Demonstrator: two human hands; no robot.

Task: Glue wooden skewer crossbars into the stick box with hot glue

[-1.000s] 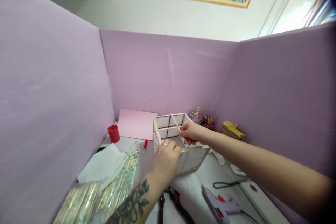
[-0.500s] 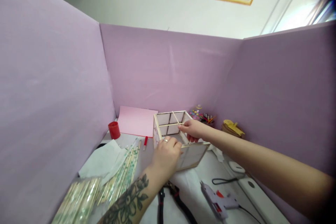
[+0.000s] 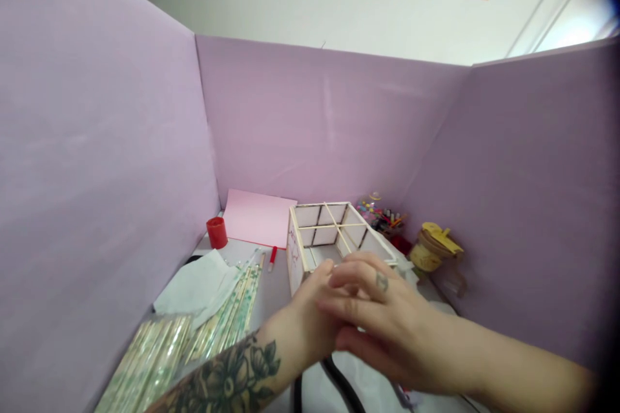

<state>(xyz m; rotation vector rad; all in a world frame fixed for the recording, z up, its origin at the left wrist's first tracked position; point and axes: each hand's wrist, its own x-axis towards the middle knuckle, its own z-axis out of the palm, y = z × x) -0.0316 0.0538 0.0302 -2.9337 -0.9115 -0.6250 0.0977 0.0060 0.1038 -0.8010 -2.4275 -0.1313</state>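
My left hand (image 3: 314, 310), with a tattooed forearm, is in front of a box frame (image 3: 293, 251). Most of its fingers are hidden behind my right hand (image 3: 387, 319). The right hand lies across the left, slightly blurred, its fingers bent but apart and no object visible in it. The box has pale panels edged with thin wooden sticks, and crossed sticks (image 3: 334, 225) span its top. My hands cover its front side. Below them show the black handles of a plier-like tool (image 3: 341, 384).
At left lie packs of wooden sticks (image 3: 155, 355), a white cloth or paper sheet (image 3: 198, 287), a red cup-like container (image 3: 217, 233) and a red-capped marker (image 3: 273, 258). A pink sheet (image 3: 259, 219) stands behind. At right is a yellow-topped roll (image 3: 431, 248). Purple panels (image 3: 310, 116) enclose the table.
My right hand has left the top stick and come nearer, over the left hand. The front panel that was tilted outward is now hidden behind my hands. The glue gun is mostly covered.
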